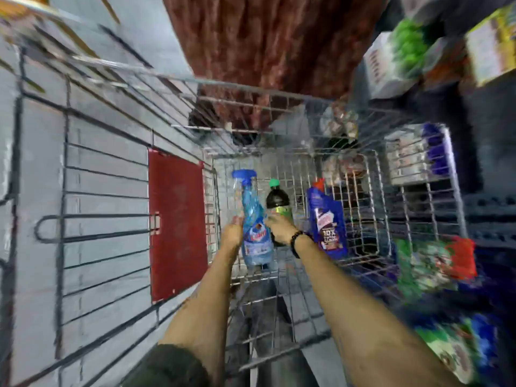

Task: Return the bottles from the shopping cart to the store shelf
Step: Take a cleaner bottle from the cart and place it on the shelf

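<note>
Left hand [233, 229] grips pale-blue spray bottle [254, 227]; right hand [279, 226] clasps dark green-capped bottle [277, 198].

The single head camera is looking steeply down from close above into a wire shopping cart [279, 169], facing forward, with shelves [474, 213] edging the right.

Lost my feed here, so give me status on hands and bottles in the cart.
Left hand on spray bottle. Right hand on dark bottle. Blue bottle untouched in cart. Nothing blocking.
</note>
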A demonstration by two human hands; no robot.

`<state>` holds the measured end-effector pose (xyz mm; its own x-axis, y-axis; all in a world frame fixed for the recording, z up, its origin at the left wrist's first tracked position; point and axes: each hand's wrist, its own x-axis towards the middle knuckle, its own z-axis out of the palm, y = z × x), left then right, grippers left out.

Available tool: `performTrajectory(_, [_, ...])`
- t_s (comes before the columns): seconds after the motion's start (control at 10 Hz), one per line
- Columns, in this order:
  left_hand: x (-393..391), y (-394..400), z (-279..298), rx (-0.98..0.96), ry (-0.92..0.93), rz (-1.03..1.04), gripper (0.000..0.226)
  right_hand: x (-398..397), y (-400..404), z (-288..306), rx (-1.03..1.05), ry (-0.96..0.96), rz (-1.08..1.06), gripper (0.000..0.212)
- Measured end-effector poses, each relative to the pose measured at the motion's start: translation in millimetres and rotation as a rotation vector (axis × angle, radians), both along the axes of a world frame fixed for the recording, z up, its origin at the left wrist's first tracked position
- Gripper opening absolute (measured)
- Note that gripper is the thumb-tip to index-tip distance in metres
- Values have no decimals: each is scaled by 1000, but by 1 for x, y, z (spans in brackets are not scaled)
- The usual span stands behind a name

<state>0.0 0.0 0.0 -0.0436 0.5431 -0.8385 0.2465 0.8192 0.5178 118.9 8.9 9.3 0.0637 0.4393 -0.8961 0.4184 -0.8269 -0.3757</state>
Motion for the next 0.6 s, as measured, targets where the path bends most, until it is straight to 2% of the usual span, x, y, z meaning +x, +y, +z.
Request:
performTrajectory(0.1, [-2,4,-19,-39,-79,98,31,-6,5,-30,-36,18,-55,41])
performTrajectory(0.2, [-2,-2,-47,-31,-85,45,29,-9,-1,-68,-17,3,-146,32])
performTrajectory(0.3, [-2,-10,-71,-50,-116,145,30,-14,-1,-76,-4,-22,-163,30])
performTrajectory(0.4, [3,-6,-74,-88,-147,220,22,-25,6,-68,49,-69,-175,34])
performTrajectory(0.5, [3,-6,-81,-86,-164,196,36,-32,6,-74,50,-104,-148,34])
performTrajectory(0.6, [-4,-5,-79,-132,-195,141,39,-31,2,-78,44,-102,-125,18])
